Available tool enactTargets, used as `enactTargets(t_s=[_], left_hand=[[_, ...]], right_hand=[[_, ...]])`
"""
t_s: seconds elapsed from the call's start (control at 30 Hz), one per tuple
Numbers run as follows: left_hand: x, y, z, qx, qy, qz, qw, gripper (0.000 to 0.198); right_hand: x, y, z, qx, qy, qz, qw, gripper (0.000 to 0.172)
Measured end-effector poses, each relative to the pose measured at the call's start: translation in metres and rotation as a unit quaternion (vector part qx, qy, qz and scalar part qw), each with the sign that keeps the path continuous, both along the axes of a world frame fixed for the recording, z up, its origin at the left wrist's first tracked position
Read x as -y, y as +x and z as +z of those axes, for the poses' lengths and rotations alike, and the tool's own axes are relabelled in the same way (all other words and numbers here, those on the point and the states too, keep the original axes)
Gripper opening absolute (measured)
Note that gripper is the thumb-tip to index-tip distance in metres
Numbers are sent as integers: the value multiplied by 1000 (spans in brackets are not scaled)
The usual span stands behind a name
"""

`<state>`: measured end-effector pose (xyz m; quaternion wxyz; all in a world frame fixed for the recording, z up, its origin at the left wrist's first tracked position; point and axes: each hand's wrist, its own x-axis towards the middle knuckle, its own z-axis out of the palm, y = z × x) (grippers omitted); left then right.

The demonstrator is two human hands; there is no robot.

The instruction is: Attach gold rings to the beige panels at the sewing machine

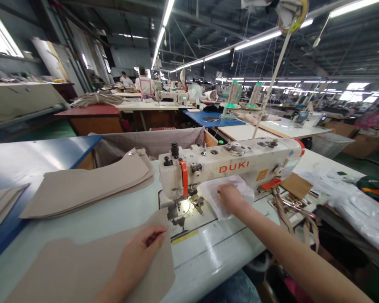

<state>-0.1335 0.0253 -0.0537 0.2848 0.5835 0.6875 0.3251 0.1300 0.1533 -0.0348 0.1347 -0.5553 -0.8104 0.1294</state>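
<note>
A large beige fabric panel (91,256) lies on the front left of the sewing table, its right edge near the needle area. On that panel my left hand (142,252) rests with fingers curled and thumb drawn in at its edge. My right hand (230,198) is closed on a thin white cloth (216,202) lying on the machine bed under the arm. The white sewing machine (205,164) marked DUKI stands across the table, its lamp lighting the needle plate. The fingertips of my right hand are partly hidden.
A stack of beige panels (91,185) lies at the left, with more cut pieces (4,204) on the blue-edged table. At the right are a tool tray (295,206), a brown square (296,186) and clear plastic (356,206). A thread-stand pole (273,80) rises behind.
</note>
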Motion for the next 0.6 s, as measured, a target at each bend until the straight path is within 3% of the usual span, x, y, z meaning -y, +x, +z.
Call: enactTargets(t_s=[0.1, 0.2, 0.23, 0.37, 0.6], left_hand=[[3, -1, 2, 11, 2, -2, 1000, 25], [6, 2, 7, 25, 10, -5, 1000, 24], [8, 5, 10, 30, 15, -6, 999, 24], [16, 22, 21, 55, 45, -24, 997, 23], [36, 42, 38, 44, 137, -72, 987, 19]], right_hand=[[14, 2, 2, -82, 14, -5, 997, 14], [42, 3, 1, -178, 15, 15, 984, 14], [52, 2, 0, -234, 8, 23, 972, 13], [86, -8, 3, -478, -60, 41, 875, 12], [111, -34, 18, -561, -157, 43, 811, 18]])
